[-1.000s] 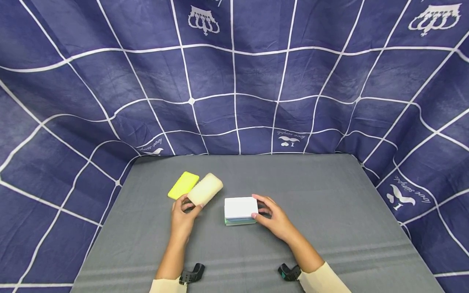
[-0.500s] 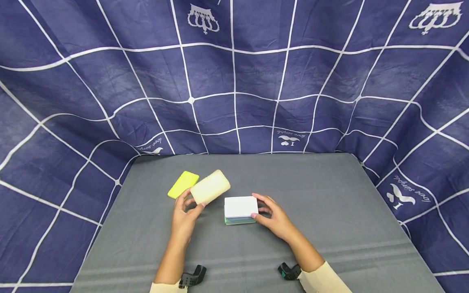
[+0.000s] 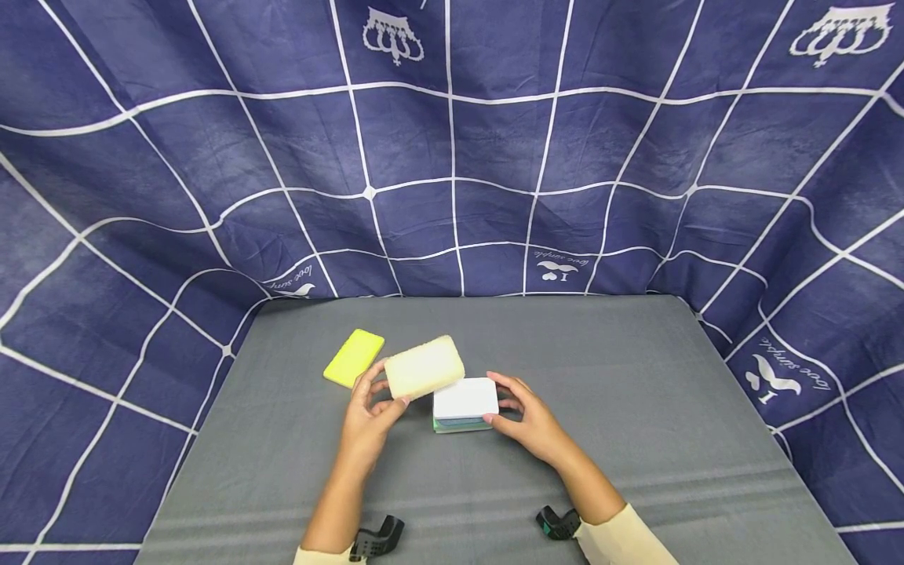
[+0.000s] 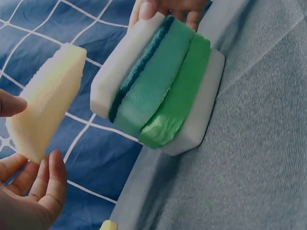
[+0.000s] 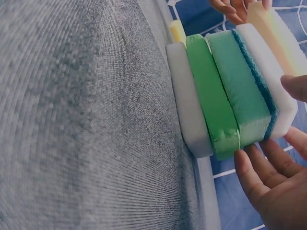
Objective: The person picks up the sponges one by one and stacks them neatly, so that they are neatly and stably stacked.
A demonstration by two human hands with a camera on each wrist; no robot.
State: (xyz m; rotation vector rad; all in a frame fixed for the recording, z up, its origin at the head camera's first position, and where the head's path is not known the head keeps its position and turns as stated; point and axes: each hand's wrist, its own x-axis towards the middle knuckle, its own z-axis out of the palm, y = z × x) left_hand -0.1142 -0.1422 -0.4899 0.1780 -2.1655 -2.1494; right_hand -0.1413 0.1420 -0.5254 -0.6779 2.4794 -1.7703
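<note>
My left hand (image 3: 369, 416) pinches a pale cream sponge (image 3: 424, 367) by its left end, thumb on the near edge and fingers on the far one. The sponge is held in the air, tilted, its right corner overlapping the stack in the head view. That stack has a white sponge (image 5: 264, 67) on top, then a teal sponge (image 4: 151, 79) with a dark scouring layer, a green block (image 4: 180, 96) in shiny film, and another white sponge (image 5: 188, 103) at the bottom. My right hand (image 3: 528, 420) holds the stack's right end between thumb and fingers.
A flat bright yellow sponge (image 3: 354, 358) lies on the grey cloth-covered table (image 3: 600, 345), left of the stack. Blue curtain (image 3: 494, 157) with white lines hangs at the back and both sides. Each wrist wears a black band (image 3: 377, 537).
My left hand has moved right with the cream sponge, away from the yellow one and up to the stack, turning the sponge nearer level. The right hand and stack stay put.
</note>
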